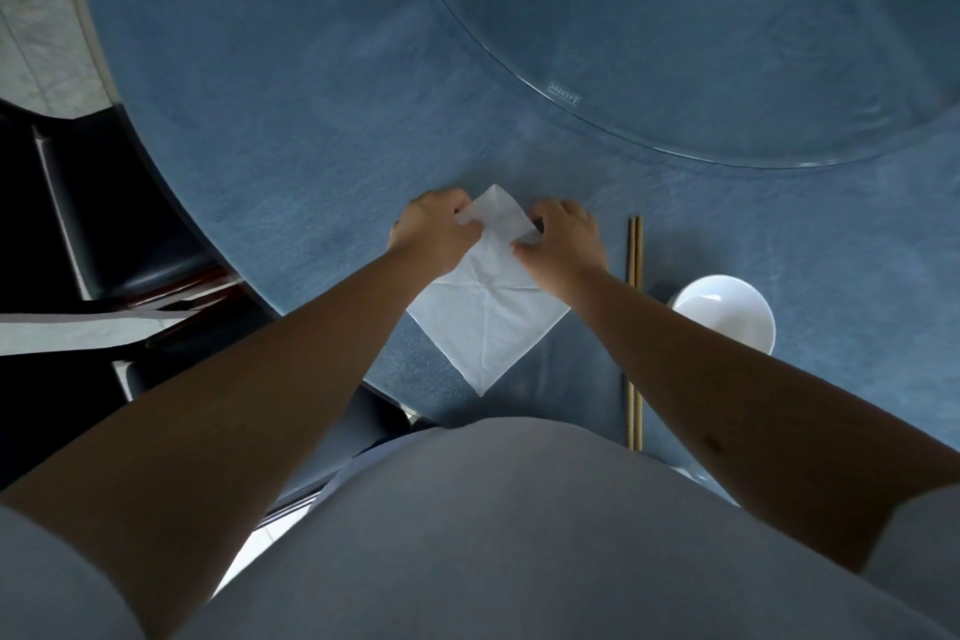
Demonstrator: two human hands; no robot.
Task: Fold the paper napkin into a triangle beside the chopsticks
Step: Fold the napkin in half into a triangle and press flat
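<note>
A white paper napkin (488, 312) lies as a diamond on the blue tablecloth, creased across its middle. Its far corner is lifted off the cloth. My left hand (434, 231) pinches the napkin's far left edge, and my right hand (563, 239) pinches the far right edge. A pair of wooden chopsticks (635, 255) lies straight to the right of the napkin, partly hidden under my right forearm.
A white bowl (722, 314) stands right of the chopsticks. A round glass turntable (675, 42) covers the far right of the table (285, 94). Dark chairs (104, 224) stand at the left by the table's curved edge. My torso fills the near view.
</note>
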